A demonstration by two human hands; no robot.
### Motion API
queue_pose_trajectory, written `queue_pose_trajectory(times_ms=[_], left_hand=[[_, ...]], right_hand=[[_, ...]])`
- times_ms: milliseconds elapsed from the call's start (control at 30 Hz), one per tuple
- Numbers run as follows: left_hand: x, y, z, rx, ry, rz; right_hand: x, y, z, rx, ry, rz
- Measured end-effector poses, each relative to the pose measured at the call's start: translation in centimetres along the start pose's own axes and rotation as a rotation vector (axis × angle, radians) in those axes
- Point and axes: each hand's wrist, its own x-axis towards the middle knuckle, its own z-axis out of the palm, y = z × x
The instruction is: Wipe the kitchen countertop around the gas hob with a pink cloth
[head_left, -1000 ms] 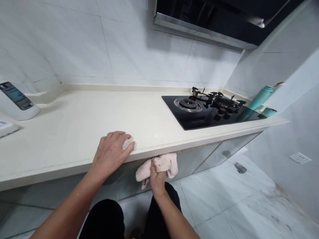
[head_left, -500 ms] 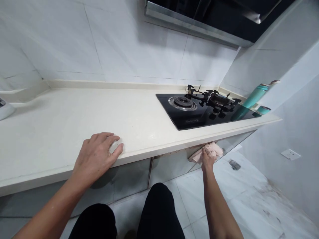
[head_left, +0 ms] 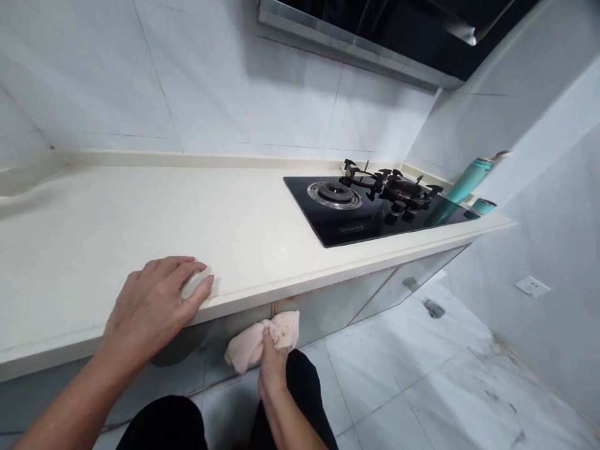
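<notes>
My left hand (head_left: 157,303) rests palm down on the front edge of the cream countertop (head_left: 140,225), fingers spread flat and holding nothing. Below the counter's overhang, my right hand (head_left: 272,362) is closed on a pale pink cloth (head_left: 260,340) and presses it against the glossy cabinet front (head_left: 328,306) just under the countertop edge. My dark trouser legs show beneath both arms.
A black glass gas hob (head_left: 370,209) with two burners sits at the counter's right end. Behind it stand a teal bottle (head_left: 462,181) and a small teal cup (head_left: 482,205). A range hood (head_left: 356,44) hangs above. A wall socket (head_left: 531,286) is low at the right.
My right hand swept the cloth right along the cabinet front under the hob, then came back left to below the counter's middle. The view shifted right; the left hand stayed planted.
</notes>
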Motion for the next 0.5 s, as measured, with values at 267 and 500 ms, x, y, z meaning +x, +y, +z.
queue_pose_trajectory(times_ms=[267, 500], left_hand=[[0.2, -0.3, 0.2, 0.004, -0.003, -0.021], [0.2, -0.1, 0.5, 0.010, 0.029, -0.014]], right_hand=[[12.8, -13.2, -8.6, -0.139, 0.208, -0.283], [19.1, -15.7, -13.5, -0.164, 0.202, -0.177]])
